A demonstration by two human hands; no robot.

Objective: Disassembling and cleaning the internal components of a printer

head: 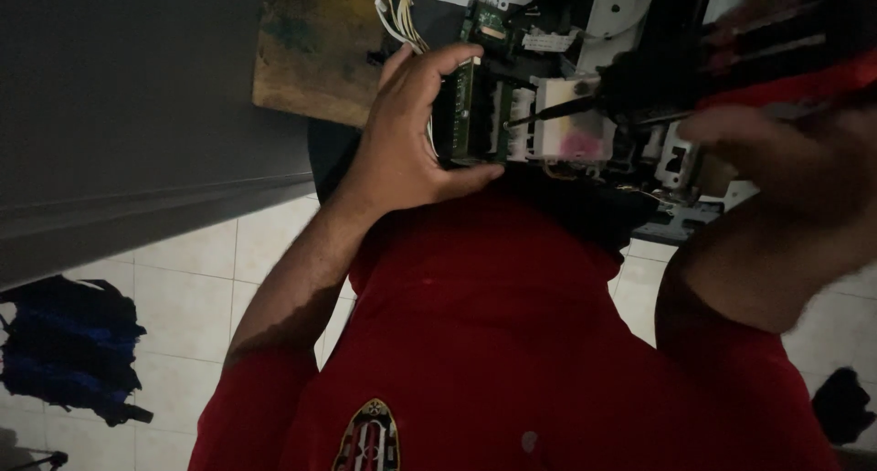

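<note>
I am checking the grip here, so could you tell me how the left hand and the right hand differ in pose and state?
The left hand is sharp and wraps around a green circuit board; the right hand is blurred and holds a red-handled screwdriver. The left hand sits left of the opened device, the right hand at its right. Both are bare.

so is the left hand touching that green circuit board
Touching: the head view shows the left hand with fingers and thumb wrapped around the green circuit board.
</note>
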